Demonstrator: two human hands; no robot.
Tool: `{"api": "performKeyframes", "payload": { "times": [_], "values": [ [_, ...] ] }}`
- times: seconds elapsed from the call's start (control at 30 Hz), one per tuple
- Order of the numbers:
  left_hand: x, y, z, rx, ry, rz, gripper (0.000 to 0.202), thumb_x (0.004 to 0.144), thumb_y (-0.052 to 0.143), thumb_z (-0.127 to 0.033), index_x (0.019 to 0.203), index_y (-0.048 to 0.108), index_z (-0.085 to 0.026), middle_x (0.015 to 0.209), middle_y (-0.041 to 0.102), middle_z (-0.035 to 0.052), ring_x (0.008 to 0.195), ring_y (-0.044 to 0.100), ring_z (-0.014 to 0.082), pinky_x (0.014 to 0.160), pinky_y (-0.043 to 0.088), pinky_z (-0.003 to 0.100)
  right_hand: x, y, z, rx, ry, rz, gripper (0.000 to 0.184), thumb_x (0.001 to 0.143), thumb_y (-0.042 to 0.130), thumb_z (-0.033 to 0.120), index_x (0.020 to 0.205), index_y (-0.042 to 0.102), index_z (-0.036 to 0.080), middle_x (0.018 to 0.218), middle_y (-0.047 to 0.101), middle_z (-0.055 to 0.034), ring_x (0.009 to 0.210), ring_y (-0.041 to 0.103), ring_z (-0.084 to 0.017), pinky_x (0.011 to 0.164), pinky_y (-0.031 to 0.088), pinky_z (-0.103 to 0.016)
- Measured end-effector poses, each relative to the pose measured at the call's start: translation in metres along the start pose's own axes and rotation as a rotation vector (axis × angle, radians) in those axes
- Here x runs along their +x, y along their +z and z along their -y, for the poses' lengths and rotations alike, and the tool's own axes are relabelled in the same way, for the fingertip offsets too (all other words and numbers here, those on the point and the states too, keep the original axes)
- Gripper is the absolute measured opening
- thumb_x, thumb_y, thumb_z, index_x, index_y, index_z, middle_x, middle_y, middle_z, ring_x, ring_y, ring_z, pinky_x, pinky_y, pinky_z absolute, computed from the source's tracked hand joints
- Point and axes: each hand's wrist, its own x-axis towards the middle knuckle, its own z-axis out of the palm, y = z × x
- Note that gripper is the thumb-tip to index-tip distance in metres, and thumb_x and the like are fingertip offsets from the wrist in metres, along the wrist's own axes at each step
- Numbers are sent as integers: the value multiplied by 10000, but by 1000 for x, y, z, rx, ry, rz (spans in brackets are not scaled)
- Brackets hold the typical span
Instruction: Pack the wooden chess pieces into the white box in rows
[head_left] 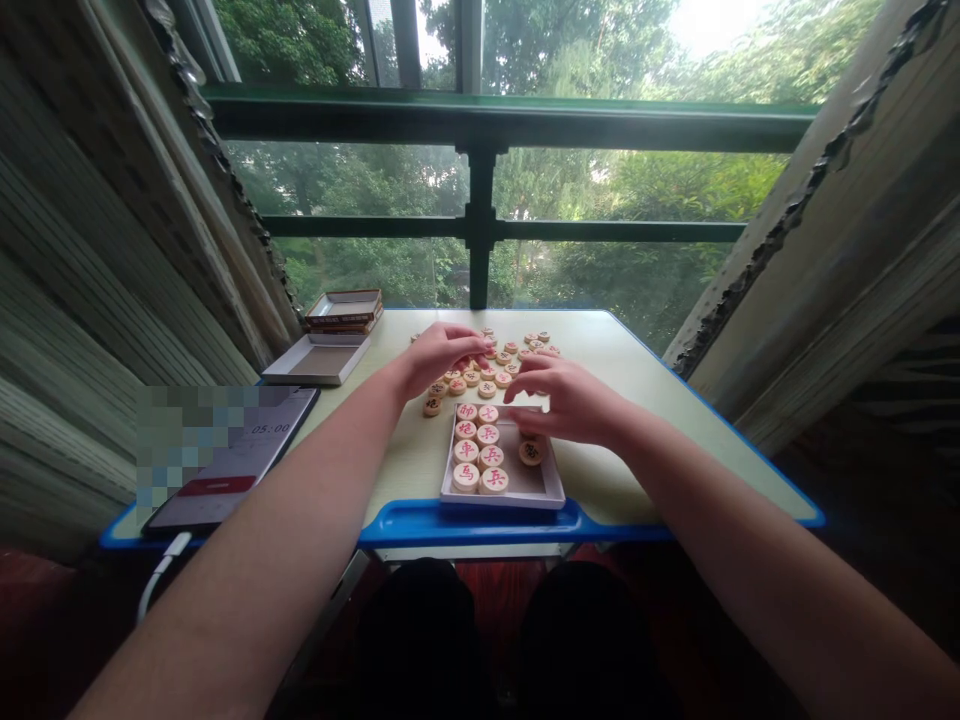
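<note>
Wooden Chinese chess pieces lie loose in a cluster on the table, most of them beyond a shallow white box tray. My left hand reaches over the cluster from the left, its fingers bent together and thumb close to them; whatever is between the fingertips is hidden. Above the tray's far right part hovers my right hand, fingers curved and apart, with nothing visible in them. Two columns of red-lettered pieces fill the tray's left side. On its right side sits a dark-lettered piece, another partly covered by my right hand.
The pale table has a blue rim. At left lies a tablet-like device with a white cable. Behind it are an open box tray and stacked boxes. Curtains flank a window with a green railing.
</note>
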Motion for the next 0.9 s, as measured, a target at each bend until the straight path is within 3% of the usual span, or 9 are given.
{"api": "performKeyframes", "payload": {
  "times": [0.17, 0.33, 0.63, 0.9],
  "values": [
    [3, 1, 4, 12, -6, 37, 248, 635, 665, -349, 718, 685, -116, 648, 651, 60, 535, 442, 96, 513, 316, 241, -12, -21, 8, 64, 23, 179, 111, 712, 690, 298, 762, 700, 198, 740, 549, -25, 708, 488, -146, 655, 388, -268],
    [3, 2, 6, 17, -7, 61, 235, 620, 677, -331, 706, 690, -112, 631, 650, 59, 542, 443, 96, 509, 311, 236, -14, -17, 15, 62, 51, 269, 148, 671, 715, 267, 809, 716, 214, 738, 560, -18, 689, 498, -140, 633, 390, -258],
    [3, 1, 4, 12, -18, 20, 229, 623, 672, -320, 712, 695, -110, 643, 663, 65, 574, 484, 104, 522, 329, 231, -13, -14, 19, 17, 64, 304, 63, 658, 707, 243, 697, 704, 193, 704, 550, -25, 724, 498, -157, 639, 386, -265],
    [4, 1, 8, 64, -35, 59, 265, 621, 682, -342, 755, 702, -113, 647, 664, 59, 593, 504, 113, 525, 324, 232, -14, -12, 20, 28, 46, 291, 102, 647, 695, 215, 749, 705, 205, 728, 537, -17, 740, 487, -156, 672, 378, -271]
  ]
}}
